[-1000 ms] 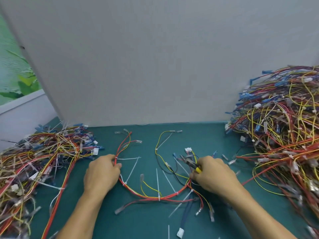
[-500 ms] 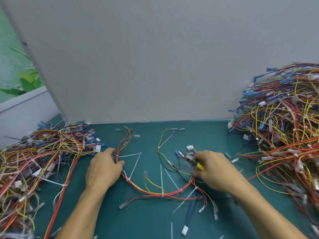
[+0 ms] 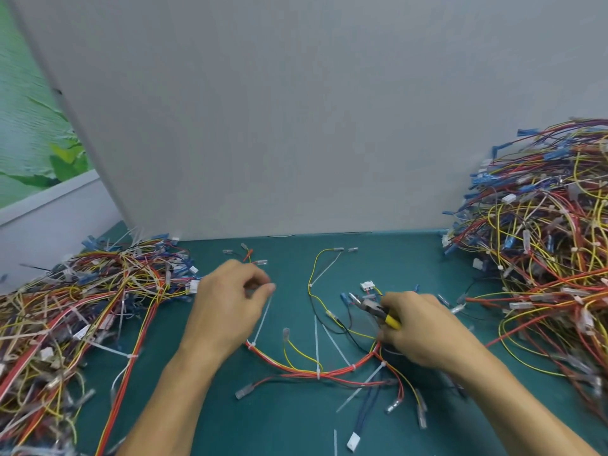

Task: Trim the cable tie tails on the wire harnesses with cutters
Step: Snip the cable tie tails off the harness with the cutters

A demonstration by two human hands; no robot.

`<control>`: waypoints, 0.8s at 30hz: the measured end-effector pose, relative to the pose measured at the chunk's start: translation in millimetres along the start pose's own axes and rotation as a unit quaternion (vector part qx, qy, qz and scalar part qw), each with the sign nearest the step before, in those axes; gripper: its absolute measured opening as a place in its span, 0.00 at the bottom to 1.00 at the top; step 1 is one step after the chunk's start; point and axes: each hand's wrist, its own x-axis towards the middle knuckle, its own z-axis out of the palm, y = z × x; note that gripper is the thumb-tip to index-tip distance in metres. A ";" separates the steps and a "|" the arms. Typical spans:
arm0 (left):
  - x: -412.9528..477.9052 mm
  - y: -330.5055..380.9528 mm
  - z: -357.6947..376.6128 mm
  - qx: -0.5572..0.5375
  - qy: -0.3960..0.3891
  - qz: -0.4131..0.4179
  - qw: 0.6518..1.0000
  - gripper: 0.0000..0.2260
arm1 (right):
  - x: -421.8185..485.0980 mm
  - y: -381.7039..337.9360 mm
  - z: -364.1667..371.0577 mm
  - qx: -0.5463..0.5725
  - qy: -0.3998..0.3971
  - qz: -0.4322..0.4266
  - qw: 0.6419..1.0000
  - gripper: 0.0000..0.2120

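Grey partition board (image 3: pixel 296 126) across the far side, teal bench mat (image 3: pixel 289 422) below it, and a green leaf print (image 3: pixel 33 143) showing at the far left. Crowding in from the left is a low heap of harnesses (image 3: pixel 65 307), and on the right a much taller heap (image 3: pixel 543 241) climbs the partition, its red and yellow loops spilling toward the right forearm. Between them lies the harness being worked on (image 3: pixel 316 373): a red-and-yellow bundle curving across the near middle of the mat, with several white ties cinched round it and their long tails sticking out at angles. Branch wires fan off to clear-sleeved terminals, and one yellow lead runs far toward the partition. A white connector (image 3: pixel 367 285) sits just beyond the tool, and another (image 3: pixel 353 442) lies at the near edge. The left hand (image 3: pixel 227 311), fingers curled, pinches the tip of one cable tie tail (image 3: pixel 263 320) between thumb and forefinger, though blur softens the contact. That tail slants up from the left end of the bundle. The right hand (image 3: pixel 424 330) is wrapped round the yellow-handled cutters (image 3: pixel 378 311), whose nose points left over the black and yellow leads, well apart from the pinched tail.
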 end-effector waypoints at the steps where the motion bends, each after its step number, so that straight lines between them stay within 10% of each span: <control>1: -0.5 12.3 -0.8 -0.021 -0.015 0.044 0.999 0.03 | -0.2 -0.7 -3.4 0.009 0.017 -0.016 1.000 0.10; 9: -30.6 50.5 42.2 0.056 -0.295 0.136 0.944 0.09 | -5.2 -14.0 -4.6 0.078 -0.068 -0.134 0.985 0.07; 24: -39.6 59.5 46.9 0.142 -0.234 0.173 0.946 0.05 | -4.2 -10.0 -4.4 0.135 -0.095 -0.115 0.979 0.07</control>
